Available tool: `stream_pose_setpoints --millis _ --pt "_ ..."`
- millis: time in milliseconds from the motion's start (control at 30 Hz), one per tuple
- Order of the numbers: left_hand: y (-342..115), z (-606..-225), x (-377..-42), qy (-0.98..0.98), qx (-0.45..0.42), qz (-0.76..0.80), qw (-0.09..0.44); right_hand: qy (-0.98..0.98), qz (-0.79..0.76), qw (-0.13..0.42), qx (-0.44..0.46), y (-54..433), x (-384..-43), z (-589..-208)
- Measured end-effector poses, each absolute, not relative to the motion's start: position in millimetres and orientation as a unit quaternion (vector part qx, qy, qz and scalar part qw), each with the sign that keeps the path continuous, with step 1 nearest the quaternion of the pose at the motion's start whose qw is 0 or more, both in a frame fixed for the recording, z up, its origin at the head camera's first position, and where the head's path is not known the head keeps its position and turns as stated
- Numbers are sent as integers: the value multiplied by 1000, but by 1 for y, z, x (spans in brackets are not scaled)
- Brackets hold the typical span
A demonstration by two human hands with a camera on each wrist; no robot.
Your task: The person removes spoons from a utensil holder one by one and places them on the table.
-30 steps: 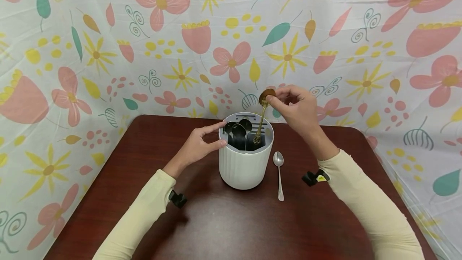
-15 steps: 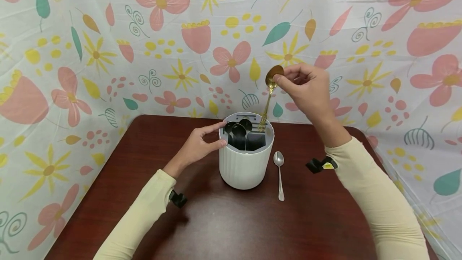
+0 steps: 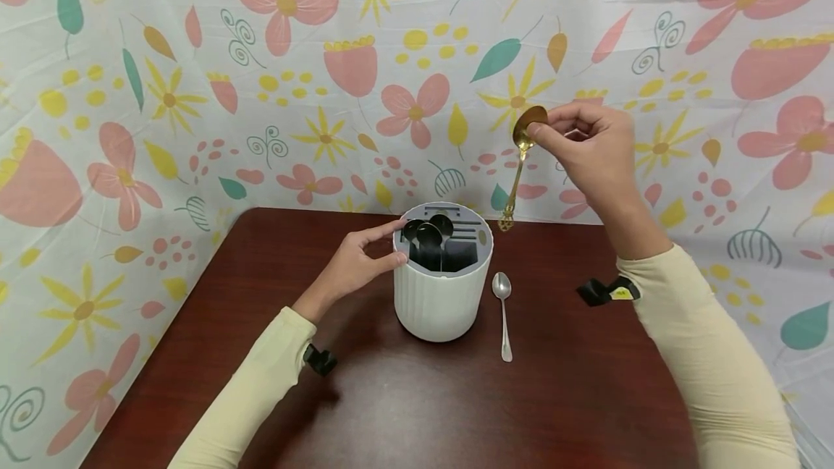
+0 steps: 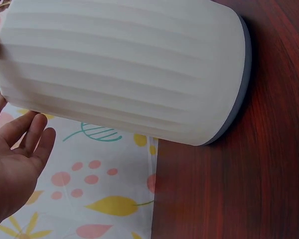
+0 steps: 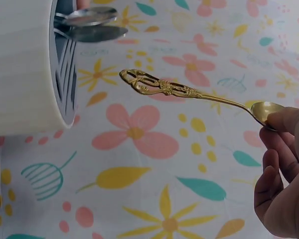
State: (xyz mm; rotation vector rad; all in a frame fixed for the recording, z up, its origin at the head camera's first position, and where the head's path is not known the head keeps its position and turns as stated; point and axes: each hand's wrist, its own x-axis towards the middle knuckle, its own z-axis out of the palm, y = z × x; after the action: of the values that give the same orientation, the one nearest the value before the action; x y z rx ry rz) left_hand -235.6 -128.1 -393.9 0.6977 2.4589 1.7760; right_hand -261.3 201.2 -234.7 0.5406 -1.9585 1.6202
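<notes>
Dark red-brown wood table (image 3: 417,418), grain visible, soft glare on the near half. Far edge and both far corners in view, the right one partly behind the arm.

Nearest: silver spoon (image 3: 504,313) lying loose, bowl toward the table's far edge, handle toward the near side.

Just beside and a little beyond it: white ribbed holder (image 3: 438,306), upright, dark base, grey slotted insert. Three spoons (image 3: 430,237) stand inside, bowls up, on its left side. Left hand (image 3: 355,263) at the holder's left: index finger and thumb extended and spread, touching the rim; remaining fingers loosely bent, gripping nothing.

Right hand (image 3: 589,147), raised toward the far right corner, pinches the gold spoon (image 3: 520,172) by its bowl between thumb and fingers. Spoon in the air, beyond the holder's right rim and apart from it. Long axis slants down and left from the pinch; openwork handle end lowest, on the holder's side. Right hand far nearer to it than left.

Farthest: floral sheet (image 3: 417,179) behind the far edge.

Writing: yellow label (image 3: 622,294) on the right wrist device, marks too small to read. No brand legible on the holder.
</notes>
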Motion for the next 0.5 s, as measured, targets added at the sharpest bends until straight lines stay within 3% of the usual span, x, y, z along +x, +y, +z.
stream_pose_setpoints --millis 233,500 --pt "-126 -383 -227 789 228 570 19 -729 605 263 180 229 -274 -250" --pt "-129 -401 -240 792 226 567 11 -774 569 238 144 254 -278 -271"
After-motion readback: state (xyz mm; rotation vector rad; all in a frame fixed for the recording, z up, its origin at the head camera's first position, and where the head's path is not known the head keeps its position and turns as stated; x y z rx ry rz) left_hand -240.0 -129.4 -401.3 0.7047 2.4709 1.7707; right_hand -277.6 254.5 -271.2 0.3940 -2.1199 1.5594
